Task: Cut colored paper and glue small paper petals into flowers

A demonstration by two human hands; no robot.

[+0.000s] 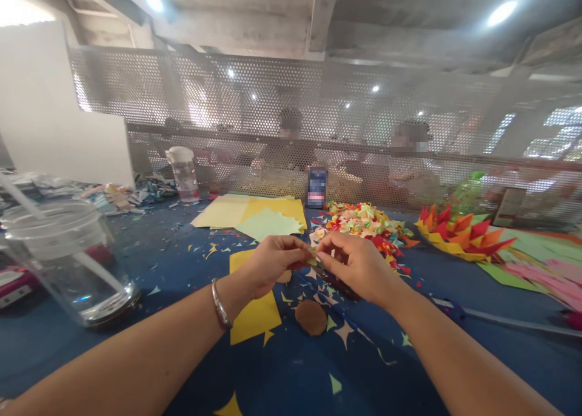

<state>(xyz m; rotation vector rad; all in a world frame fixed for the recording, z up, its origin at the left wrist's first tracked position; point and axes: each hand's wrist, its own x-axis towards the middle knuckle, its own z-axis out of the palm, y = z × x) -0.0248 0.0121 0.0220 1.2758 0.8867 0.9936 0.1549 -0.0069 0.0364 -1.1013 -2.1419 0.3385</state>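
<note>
My left hand (280, 261), with a silver bangle at the wrist, meets my right hand (352, 261) above the middle of the table. Between their fingertips a small pale-yellow paper piece (313, 255) is pinched from both sides; its exact shape is too small to make out. A yellow paper sheet (257, 316) lies below my left hand. In front of the hands rests a round brown disc (311, 318). Star-shaped paper scraps (344, 334) are scattered around it. Behind my right hand spreads a pile of small folded paper pieces (359, 219) in red, cream, yellow and orange.
At the left stands a clear plastic cup (68, 264) with a straw; a bottle (184, 173) is farther back. Paper sheets (222, 211) and a phone (317, 187) stand before a perforated screen (254, 88), with people behind it. Orange-red folded paper (464, 234) sits right.
</note>
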